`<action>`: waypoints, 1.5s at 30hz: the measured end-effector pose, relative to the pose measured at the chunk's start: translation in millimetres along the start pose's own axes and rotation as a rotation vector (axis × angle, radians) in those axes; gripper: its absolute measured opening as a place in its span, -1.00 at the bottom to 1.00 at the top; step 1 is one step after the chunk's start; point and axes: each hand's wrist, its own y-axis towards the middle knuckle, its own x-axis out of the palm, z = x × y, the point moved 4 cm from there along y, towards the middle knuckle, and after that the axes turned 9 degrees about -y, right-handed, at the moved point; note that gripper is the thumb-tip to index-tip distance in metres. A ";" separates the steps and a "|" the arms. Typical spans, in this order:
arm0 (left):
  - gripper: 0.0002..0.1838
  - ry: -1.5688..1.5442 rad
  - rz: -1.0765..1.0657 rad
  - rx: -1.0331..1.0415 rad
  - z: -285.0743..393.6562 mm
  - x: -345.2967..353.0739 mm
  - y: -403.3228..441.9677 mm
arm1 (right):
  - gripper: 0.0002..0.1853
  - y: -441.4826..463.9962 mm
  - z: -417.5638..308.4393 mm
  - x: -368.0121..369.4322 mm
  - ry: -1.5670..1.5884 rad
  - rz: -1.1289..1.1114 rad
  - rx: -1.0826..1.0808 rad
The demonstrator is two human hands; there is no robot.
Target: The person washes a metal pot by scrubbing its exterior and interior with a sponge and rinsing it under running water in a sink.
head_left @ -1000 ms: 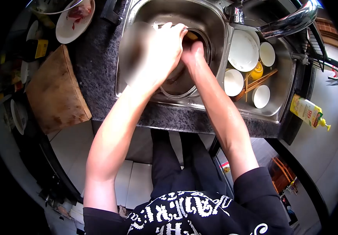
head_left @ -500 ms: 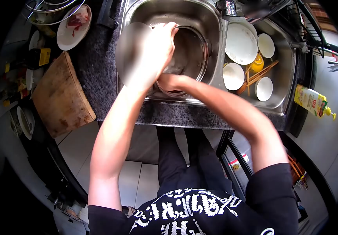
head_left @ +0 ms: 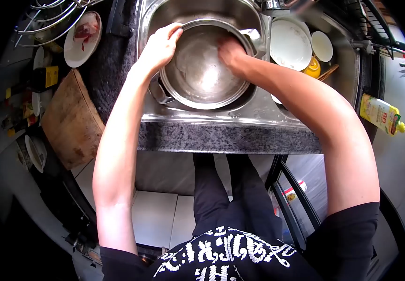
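A wide stainless steel pot [head_left: 193, 70] sits in the left sink basin [head_left: 158, 14], its opening facing up and its inside wet and shiny. My left hand [head_left: 160, 47] is closed around the rim at the pot's upper left. Inside the pot, my right hand [head_left: 233, 54] is against or close to the right inner wall; its fingers are smeared by motion. One loop handle [head_left: 160, 91] shows at the pot's lower left, and another handle [head_left: 254, 40] at the upper right.
Bowls, including a large white one [head_left: 289, 44], and a yellow item [head_left: 312, 68] fill the right basin. A soap bottle [head_left: 379, 114] stands to the right. At left are a wooden cutting board [head_left: 71, 124] and a white plate [head_left: 78, 51] with raw meat. A dish rack [head_left: 371, 28] is upper right.
My left hand has moved left and up onto the pot's rim. My right hand has shifted from the pot's near side to its right inner wall. The pot's opening now shows more fully.
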 end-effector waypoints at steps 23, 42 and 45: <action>-0.46 -0.538 0.190 -0.342 -21.1 29.7 -34.7 | -0.59 39.0 1.1 -62.3 2.640 0.279 1.099; -0.51 -0.186 0.308 -0.207 -15.4 32.1 -40.8 | -0.66 -71.4 -12.3 -22.5 2.294 -0.123 0.248; -0.52 -0.165 0.317 -0.192 -17.2 32.5 -41.2 | -0.67 -68.3 -7.0 -28.1 2.163 -0.032 0.342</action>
